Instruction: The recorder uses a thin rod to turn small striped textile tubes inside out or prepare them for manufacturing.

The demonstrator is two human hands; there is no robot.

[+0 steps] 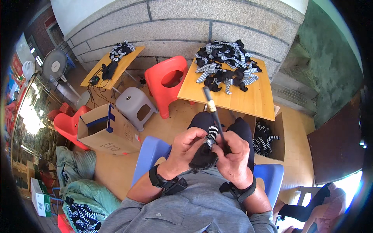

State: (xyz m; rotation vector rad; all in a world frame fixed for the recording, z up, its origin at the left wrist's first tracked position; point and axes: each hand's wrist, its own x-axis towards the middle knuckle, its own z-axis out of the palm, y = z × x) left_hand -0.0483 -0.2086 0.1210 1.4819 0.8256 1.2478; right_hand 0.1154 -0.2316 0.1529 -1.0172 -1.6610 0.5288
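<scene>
My left hand (pixel 182 149) pinches one side of a small knitted piece (pixel 204 156), black with black-and-white stripes at its upper end, which looks like a sock. On its other side, the closed fingers of my right hand (pixel 235 155) grip the same piece. A dark rod (pixel 212 108) with a yellowish label rises from beside the right fingers toward the table; its lower end is hidden by that hand. Both hands are close together over my lap. More striped and black knitted pieces (pixel 227 56) lie heaped on the wooden table (pixel 248 103) ahead.
Below the table's right side stands a carton (pixel 278 136) of striped pieces. To the left are a cardboard box (pixel 112 136), a grey stool (pixel 136 105), red chairs (pixel 165 81) and a green sack (pixel 91 194). Another person (pixel 328 209) sits at lower right.
</scene>
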